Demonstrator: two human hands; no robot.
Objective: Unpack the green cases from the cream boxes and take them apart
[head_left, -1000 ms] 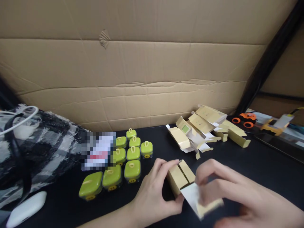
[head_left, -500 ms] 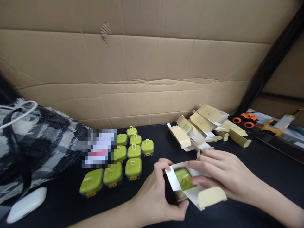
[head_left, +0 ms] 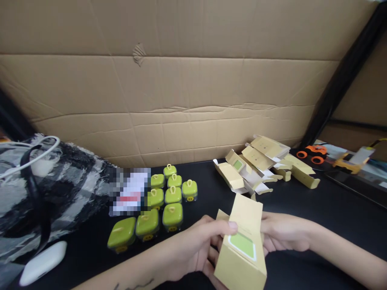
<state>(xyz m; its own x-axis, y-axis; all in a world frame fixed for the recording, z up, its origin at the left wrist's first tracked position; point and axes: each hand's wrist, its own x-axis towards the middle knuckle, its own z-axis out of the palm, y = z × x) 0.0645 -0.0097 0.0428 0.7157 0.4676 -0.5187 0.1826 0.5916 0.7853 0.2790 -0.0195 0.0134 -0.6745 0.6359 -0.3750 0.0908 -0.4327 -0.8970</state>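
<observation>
Left fingers (head_left: 231,226) are clamping the box (head_left: 247,212); right hand (head_left: 284,233) is hiding its fingers behind, can't tell their grip. I'm judging over-squeezing could be buckling it between them.

Containers (head_left: 172,212) left of box (head_left: 242,245); cartons (head_left: 259,157) behind, seemingly piled.

The pale-tan oblong box (head_left: 242,259) over the bench's near edge looks like thin, smooth card with a faint sheen. Opened pale-tan card boxes (head_left: 260,158) toward the far right corner show matt white inner faces. Squat, square green containers (head_left: 172,213) have glossy plastic lids over clear plastic bases. The black bench (head_left: 207,177) is smooth and matt; the brown cardboard sheet (head_left: 187,80) behind its far edge, matt and creased. Shaggy black-and-white checked cloth (head_left: 75,193) covers the left edge.
</observation>
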